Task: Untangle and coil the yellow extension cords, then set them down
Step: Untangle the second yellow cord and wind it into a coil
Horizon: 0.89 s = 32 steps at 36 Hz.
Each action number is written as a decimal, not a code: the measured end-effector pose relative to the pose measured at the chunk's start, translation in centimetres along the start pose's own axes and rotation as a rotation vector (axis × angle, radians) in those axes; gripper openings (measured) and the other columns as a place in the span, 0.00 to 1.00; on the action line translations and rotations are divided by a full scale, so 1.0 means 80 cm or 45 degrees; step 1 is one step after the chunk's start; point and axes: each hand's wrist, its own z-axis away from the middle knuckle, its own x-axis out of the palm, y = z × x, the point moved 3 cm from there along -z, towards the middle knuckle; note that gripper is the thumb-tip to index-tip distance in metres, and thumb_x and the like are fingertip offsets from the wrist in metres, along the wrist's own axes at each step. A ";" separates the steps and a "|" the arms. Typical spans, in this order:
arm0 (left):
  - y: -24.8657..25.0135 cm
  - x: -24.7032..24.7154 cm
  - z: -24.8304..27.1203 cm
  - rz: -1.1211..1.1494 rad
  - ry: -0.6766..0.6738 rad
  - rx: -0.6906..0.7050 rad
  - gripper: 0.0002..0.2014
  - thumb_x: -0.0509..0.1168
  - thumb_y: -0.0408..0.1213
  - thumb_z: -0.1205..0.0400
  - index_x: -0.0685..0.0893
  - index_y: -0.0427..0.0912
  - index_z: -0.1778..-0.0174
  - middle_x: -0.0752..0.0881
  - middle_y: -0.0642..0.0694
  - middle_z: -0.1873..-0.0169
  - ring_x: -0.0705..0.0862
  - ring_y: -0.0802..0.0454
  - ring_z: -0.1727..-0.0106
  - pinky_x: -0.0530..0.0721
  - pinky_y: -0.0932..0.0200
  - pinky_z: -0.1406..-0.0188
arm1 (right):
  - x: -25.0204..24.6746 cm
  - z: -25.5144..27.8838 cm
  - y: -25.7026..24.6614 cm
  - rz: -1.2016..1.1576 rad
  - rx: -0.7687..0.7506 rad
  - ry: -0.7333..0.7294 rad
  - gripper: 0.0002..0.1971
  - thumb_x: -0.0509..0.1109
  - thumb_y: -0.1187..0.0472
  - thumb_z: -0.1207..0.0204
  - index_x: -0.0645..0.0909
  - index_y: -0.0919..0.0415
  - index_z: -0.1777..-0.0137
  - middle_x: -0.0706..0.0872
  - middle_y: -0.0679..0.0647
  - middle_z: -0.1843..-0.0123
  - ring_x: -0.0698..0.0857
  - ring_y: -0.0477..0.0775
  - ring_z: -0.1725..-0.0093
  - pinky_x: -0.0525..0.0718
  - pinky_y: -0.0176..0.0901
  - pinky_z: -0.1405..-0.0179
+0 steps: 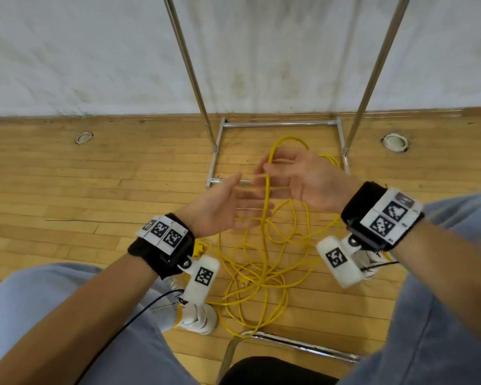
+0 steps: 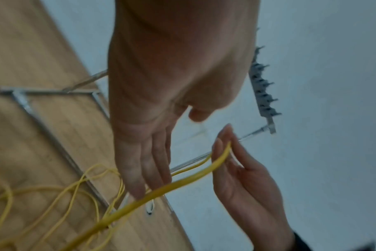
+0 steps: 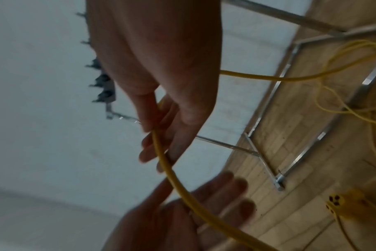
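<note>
I am seated over a wooden floor [image 1: 67, 190], both hands raised in front of me above the tangle.

Right hand [image 1: 303, 179]: palm turned toward the left, fingers loosely extended. A strand of the yellow extension cord [image 1: 266, 195] passes over my fingers [image 3: 167, 135]; the thumb and forefinger appear to nip it near the top, though motion blur stops me confirming a firm pinch. I judge it a light hold, not a fist.

Left hand [image 1: 222, 209]: palm up, fingers straight and spread apart, holding nothing. In the left wrist view its fingertips lie just beside the held strand, touching or nearly so; I cannot tell which.

Location of the cord: the held strand hangs from my right hand almost straight down, its long axis running toward me and the floor, and passes directly in front of the left fingertips. The rest lies in loose overlapping loops on the floor [image 1: 261, 273] between my feet, reaching back into the base of a metal rack frame [image 1: 281, 124]. A yellow multi-outlet socket end [image 3: 337, 202] lies on the floor below the hands, toward my left side.

Assessment: untangling is at an early stage; no coil is formed. The left hand is the nearer free hand, and the strand lies just to its right. The next move would seem to call for closing the left hand on that strand below the right and drawing slack. Risk: loops crossing on the floor may snag or tighten when pulled.
</note>
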 end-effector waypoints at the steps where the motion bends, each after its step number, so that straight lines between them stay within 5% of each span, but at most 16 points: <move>1: 0.003 -0.002 -0.001 0.076 -0.015 0.002 0.33 0.48 0.63 0.11 0.83 0.36 0.37 0.90 0.37 0.46 0.89 0.37 0.41 0.87 0.44 0.42 | 0.011 0.005 0.004 0.119 0.025 -0.089 0.06 0.69 0.72 0.16 0.83 0.68 0.43 0.91 0.64 0.46 0.92 0.65 0.44 0.91 0.64 0.42; 4: 0.013 0.003 0.002 0.168 -0.063 0.012 0.33 0.56 0.62 0.14 0.83 0.32 0.38 0.82 0.34 0.52 0.87 0.39 0.59 0.90 0.46 0.60 | 0.035 0.020 0.029 0.428 0.162 -0.340 0.09 0.73 0.73 0.19 0.83 0.73 0.40 0.90 0.72 0.45 0.92 0.66 0.46 0.91 0.61 0.42; 8: 0.025 0.006 0.005 0.202 0.008 0.104 0.33 0.64 0.49 0.14 0.75 0.22 0.26 0.86 0.27 0.35 0.90 0.41 0.42 0.89 0.53 0.39 | 0.048 0.029 0.075 0.792 0.329 -0.444 0.07 0.77 0.70 0.20 0.88 0.70 0.44 0.93 0.67 0.48 0.92 0.55 0.52 0.91 0.52 0.48; 12: 0.037 -0.002 0.010 0.315 0.035 0.251 0.23 0.68 0.33 0.20 0.78 0.24 0.31 0.89 0.32 0.38 0.92 0.48 0.47 0.91 0.58 0.45 | 0.040 0.025 0.095 0.835 0.327 -0.330 0.11 0.78 0.67 0.20 0.88 0.68 0.39 0.94 0.65 0.48 0.92 0.53 0.52 0.91 0.52 0.47; 14: 0.043 -0.009 0.012 0.338 0.040 0.351 0.22 0.67 0.29 0.20 0.79 0.25 0.31 0.91 0.40 0.47 0.90 0.56 0.55 0.90 0.65 0.52 | 0.026 0.016 0.095 0.628 0.323 -0.161 0.16 0.76 0.71 0.20 0.83 0.67 0.33 0.93 0.65 0.44 0.93 0.58 0.47 0.92 0.54 0.43; 17: 0.051 -0.012 0.021 0.193 -0.054 0.422 0.19 0.65 0.27 0.19 0.82 0.27 0.31 0.91 0.44 0.53 0.88 0.59 0.60 0.89 0.68 0.56 | -0.007 -0.002 0.084 -0.128 0.313 0.147 0.21 0.62 0.82 0.19 0.74 0.73 0.26 0.90 0.69 0.37 0.93 0.64 0.44 0.93 0.54 0.45; 21: 0.043 -0.009 0.031 -0.169 -0.159 0.403 0.14 0.67 0.24 0.20 0.90 0.32 0.40 0.92 0.40 0.53 0.90 0.53 0.62 0.90 0.64 0.57 | -0.071 -0.015 0.052 -0.860 0.196 0.559 0.17 0.52 0.74 0.16 0.74 0.81 0.33 0.88 0.75 0.39 0.92 0.69 0.47 0.94 0.58 0.49; 25: 0.016 0.000 0.025 -0.530 -0.328 0.232 0.13 0.70 0.21 0.20 0.87 0.30 0.39 0.93 0.37 0.52 0.92 0.48 0.55 0.90 0.57 0.50 | -0.104 -0.019 0.029 -0.903 0.070 0.791 0.11 0.56 0.70 0.09 0.74 0.76 0.34 0.86 0.70 0.45 0.89 0.61 0.52 0.94 0.49 0.61; 28: 0.000 0.012 0.019 -0.664 -0.371 0.058 0.10 0.67 0.29 0.15 0.87 0.31 0.40 0.93 0.36 0.47 0.92 0.43 0.47 0.89 0.55 0.46 | -0.086 -0.018 0.017 -0.726 -0.015 0.670 0.06 0.61 0.74 0.11 0.80 0.74 0.42 0.90 0.64 0.54 0.93 0.54 0.60 0.92 0.41 0.64; 32: -0.003 0.010 0.006 -0.441 -0.179 -0.121 0.32 0.50 0.57 0.09 0.79 0.31 0.27 0.86 0.30 0.33 0.84 0.32 0.30 0.87 0.49 0.37 | -0.029 -0.002 -0.002 -0.418 -0.131 0.310 0.09 0.66 0.73 0.15 0.82 0.67 0.38 0.92 0.60 0.49 0.94 0.55 0.51 0.92 0.45 0.53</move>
